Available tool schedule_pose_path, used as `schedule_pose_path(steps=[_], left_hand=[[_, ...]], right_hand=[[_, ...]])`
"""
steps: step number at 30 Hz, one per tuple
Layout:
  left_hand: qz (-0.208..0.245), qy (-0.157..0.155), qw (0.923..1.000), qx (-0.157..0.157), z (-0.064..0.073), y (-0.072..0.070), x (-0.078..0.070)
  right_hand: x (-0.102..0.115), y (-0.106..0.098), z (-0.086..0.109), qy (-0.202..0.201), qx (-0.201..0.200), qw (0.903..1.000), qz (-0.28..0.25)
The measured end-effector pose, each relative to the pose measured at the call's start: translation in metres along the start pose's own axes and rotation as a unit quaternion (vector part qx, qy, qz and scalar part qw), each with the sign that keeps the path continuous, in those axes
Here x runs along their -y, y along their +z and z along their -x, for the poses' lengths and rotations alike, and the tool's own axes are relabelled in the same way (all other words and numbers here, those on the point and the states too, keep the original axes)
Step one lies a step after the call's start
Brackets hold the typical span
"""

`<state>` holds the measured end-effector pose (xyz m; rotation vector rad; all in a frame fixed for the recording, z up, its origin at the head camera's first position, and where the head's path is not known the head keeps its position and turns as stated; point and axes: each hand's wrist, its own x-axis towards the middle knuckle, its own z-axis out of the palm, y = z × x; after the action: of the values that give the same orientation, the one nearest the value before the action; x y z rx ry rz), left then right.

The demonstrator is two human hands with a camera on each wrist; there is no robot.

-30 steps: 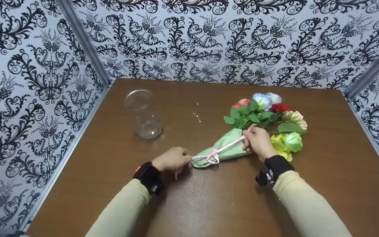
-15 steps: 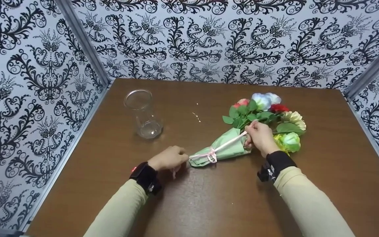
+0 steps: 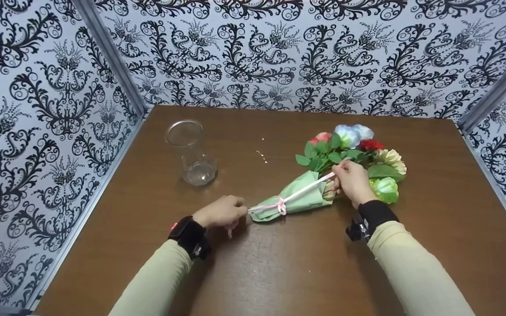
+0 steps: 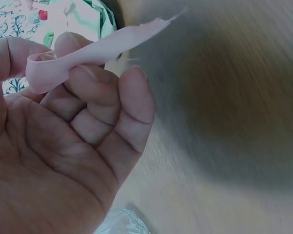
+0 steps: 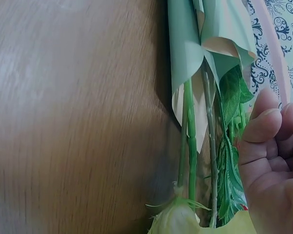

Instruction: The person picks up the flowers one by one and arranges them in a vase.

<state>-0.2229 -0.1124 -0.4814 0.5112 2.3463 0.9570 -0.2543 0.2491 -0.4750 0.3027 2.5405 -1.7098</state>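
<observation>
A bouquet of mixed flowers (image 3: 346, 135) lies on the table in light green wrapping paper (image 3: 308, 199), blooms to the right. A pink ribbon (image 3: 309, 188) is tied round the wrap in a small knot with a loop (image 3: 282, 206). At the wrap's narrow end my left hand (image 3: 222, 211) pinches one ribbon end; its frayed tail (image 4: 97, 51) sticks out past the fingers in the left wrist view. My right hand (image 3: 355, 182), over the stems near the blooms, pinches the other end. Between the hands the ribbon runs straight and taut.
A clear glass vase (image 3: 198, 169) stands upright at the left of the brown table (image 3: 253, 281). Small pale specks (image 3: 262, 156) lie behind the wrap. Black-and-white patterned walls (image 3: 262, 57) enclose the back and sides.
My right hand has drawn a little to the right and my left hand slightly left, each with its ribbon end. The bow's loop has shrunk, and the wrap has shifted slightly left.
</observation>
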Motion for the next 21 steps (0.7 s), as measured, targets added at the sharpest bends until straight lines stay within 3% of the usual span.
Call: schedule_pose_path(steps=[10,21], left_hand=[[0.004,0.002,1.0,-0.001,0.006,-0.004,0.006],[-0.025,-0.001,0.9997,-0.005,0.007,-0.009,0.013]], right_hand=[[-0.007,-0.006,-0.004,-0.002,-0.017,0.9996,0.022],[-0.009,-0.008,-0.002,-0.008,-0.023,0.9995,0.018]])
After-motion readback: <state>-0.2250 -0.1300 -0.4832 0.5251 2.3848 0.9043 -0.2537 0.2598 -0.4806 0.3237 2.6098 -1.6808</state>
